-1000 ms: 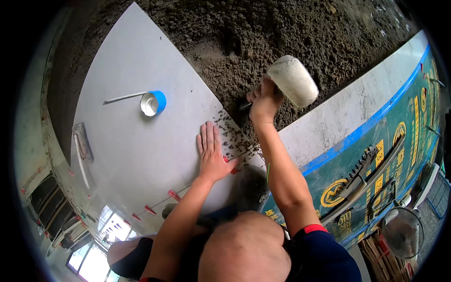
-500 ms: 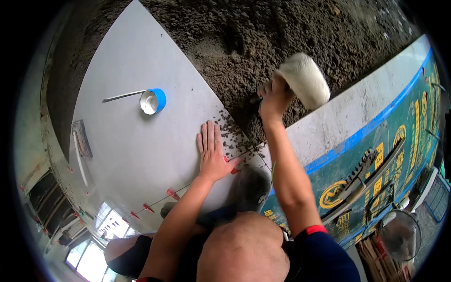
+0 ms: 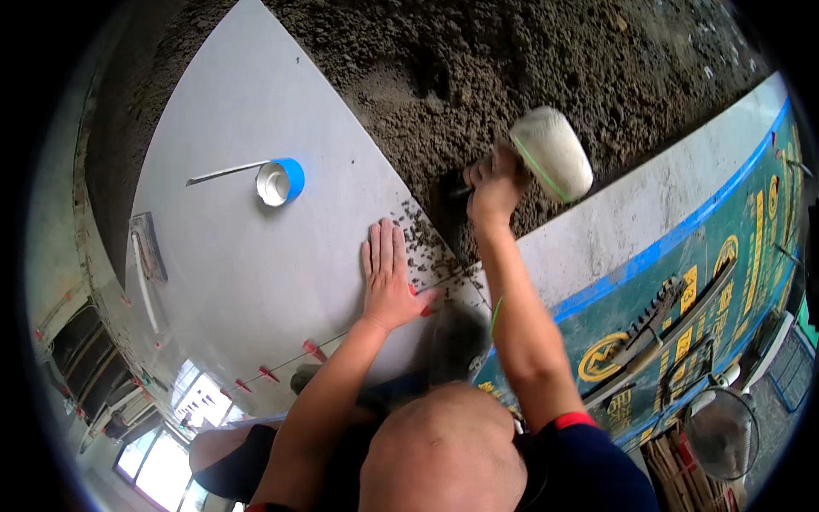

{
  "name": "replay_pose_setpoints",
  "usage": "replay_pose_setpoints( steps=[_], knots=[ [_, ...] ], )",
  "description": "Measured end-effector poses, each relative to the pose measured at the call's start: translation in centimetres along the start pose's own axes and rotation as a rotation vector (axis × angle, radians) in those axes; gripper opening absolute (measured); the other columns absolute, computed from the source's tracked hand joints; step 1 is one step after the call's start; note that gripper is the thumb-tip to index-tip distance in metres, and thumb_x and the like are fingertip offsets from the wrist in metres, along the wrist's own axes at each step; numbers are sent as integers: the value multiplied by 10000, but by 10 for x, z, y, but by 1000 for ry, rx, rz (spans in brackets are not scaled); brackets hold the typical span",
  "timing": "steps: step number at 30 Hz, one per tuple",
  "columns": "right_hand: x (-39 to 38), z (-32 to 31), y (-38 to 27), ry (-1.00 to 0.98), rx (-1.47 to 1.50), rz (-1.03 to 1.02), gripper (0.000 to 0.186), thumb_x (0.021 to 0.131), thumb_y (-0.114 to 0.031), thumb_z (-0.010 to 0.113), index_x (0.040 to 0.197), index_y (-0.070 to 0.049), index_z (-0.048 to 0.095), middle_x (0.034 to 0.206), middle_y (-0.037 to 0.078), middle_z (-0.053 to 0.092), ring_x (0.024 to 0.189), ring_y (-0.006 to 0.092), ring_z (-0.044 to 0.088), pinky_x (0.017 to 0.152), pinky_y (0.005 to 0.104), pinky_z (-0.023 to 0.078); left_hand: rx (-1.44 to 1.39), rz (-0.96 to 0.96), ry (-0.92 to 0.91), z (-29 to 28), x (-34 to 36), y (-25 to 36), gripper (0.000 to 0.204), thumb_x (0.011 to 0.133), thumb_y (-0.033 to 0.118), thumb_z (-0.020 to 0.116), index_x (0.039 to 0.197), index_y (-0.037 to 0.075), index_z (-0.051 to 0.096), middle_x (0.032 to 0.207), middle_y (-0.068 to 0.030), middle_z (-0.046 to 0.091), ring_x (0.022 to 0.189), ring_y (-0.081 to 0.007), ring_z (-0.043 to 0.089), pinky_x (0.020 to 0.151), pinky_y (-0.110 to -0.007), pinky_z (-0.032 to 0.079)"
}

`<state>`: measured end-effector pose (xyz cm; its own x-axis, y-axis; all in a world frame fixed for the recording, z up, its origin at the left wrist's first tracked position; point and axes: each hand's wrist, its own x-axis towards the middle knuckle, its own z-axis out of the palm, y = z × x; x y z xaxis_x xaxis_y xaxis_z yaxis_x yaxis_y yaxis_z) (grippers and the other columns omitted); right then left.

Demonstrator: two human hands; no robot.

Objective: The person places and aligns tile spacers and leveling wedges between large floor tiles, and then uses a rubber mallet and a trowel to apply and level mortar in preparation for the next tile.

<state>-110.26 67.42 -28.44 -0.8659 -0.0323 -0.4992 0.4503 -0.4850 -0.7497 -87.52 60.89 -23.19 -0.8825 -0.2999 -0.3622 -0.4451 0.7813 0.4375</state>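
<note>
My left hand (image 3: 388, 277) lies flat with fingers stretched out on a large pale grey tile (image 3: 324, 179), close to its corner. Dark mortar crumbs (image 3: 426, 247) are scattered beside the fingertips. A red tile clip (image 3: 426, 309) shows by the thumb. My right hand (image 3: 497, 194) grips a mallet with a thick white head (image 3: 554, 154), raised above the dark, loose mortar bed (image 3: 375, 77). The mallet's dark handle end sticks out on the left of the fist. A thin green light line crosses the head and my right wrist.
A blue-and-white tape roll (image 3: 280, 183), its strip end loose, and a flat trowel-like tool (image 3: 148, 247) lie on the tile. More red clips (image 3: 314, 351) line a joint. At right, green sheeting (image 3: 682, 299) with blue tape edging carries a notched tool (image 3: 653, 320). A round mesh strainer (image 3: 722, 433) stands beyond.
The mallet head has dropped slightly and turned a little, and the green line now falls across it. My left hand stays flat in the same spot on the tile.
</note>
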Motion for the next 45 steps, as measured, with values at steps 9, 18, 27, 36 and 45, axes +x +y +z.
replay_pose_setpoints(
  steps=[9, 18, 27, 36, 45],
  knots=[
    [37, -1, -176, -435, 192, -289, 225, 1044, -161, 462, 830, -100, 493, 693, 11, 485, 613, 172, 514, 670, 354, 490, 22, -18, 42, 2, -9, -10, 1322, 702, 580, 834, 1584, -82, 106, 1674, -289, 59, 1559, -448, 29, 1239, -576, 41],
    [7, 10, -38, -59, -198, -85, 134, 1046, -185, 500, 1141, -130, 577, 856, 4, 615, 687, 184, 591, 710, 353, 522, 3, 16, 46, 2, 3, -9, 1336, 688, 569, 851, 1588, -75, 103, 1672, -287, 70, 1558, -451, 29, 1238, -582, 43],
    [0, -12, -74, -118, -9, -307, 145, 1001, -165, 546, 868, -108, 535, 607, -20, 361, 501, 136, 381, 504, 324, 369, 33, 1, 9, -1, -3, -4, 1336, 699, 583, 838, 1587, -82, 94, 1667, -301, 62, 1557, -457, 30, 1242, -571, 48],
    [8, 19, -100, -200, -153, -325, 234, 1008, -175, 576, 795, -96, 520, 624, -7, 441, 468, 132, 455, 459, 303, 407, 10, 22, 21, 1, -7, -9, 1327, 709, 541, 851, 1585, -90, 80, 1670, -298, 54, 1555, -464, 25, 1245, -563, 56],
    [-38, -22, -45, -36, -138, 12, 217, 1020, -226, 534, 849, -94, 554, 645, 0, 471, 532, 125, 464, 506, 314, 401, 26, 23, -3, 0, 2, 0, 1315, 723, 584, 816, 1591, -80, 85, 1677, -282, 48, 1565, -430, 21, 1254, -533, 34]
  ],
)
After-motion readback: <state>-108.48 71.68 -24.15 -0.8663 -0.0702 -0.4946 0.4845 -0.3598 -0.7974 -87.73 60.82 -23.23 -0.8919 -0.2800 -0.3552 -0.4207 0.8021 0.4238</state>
